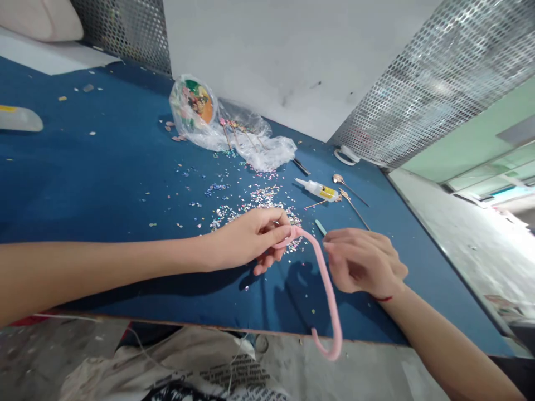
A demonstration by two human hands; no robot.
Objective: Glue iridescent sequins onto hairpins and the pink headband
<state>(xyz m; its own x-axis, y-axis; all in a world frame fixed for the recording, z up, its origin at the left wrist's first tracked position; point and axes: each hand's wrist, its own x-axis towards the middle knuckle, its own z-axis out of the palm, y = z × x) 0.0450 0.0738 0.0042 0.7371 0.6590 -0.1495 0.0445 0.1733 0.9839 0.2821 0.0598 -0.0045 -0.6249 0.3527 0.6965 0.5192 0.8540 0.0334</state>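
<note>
My left hand [267, 236] pinches one end of a fuzzy pink pipe cleaner [324, 270] between thumb and fingers, above the scattered sequins. From there the pipe cleaner arches right, hangs past the table's front edge and curls up in a hook. My right hand [363, 259] is just right of it, fingers curled together and slightly blurred. At its fingertips a pale green stick [320, 227] shows; I cannot tell whether it is held or lies behind them. Loose sequins [265, 196] lie spread on the blue table around and beyond my left hand.
Beyond the hands are a glue bottle [320, 190] with a yellow label, ornamented hairpin sticks [353, 189], a black pen-like piece [301, 166] and a clear plastic bag [267, 151] beside a round tub [196, 103]. A white panel [267, 55] and perforated metal screens [418, 83] stand behind the table.
</note>
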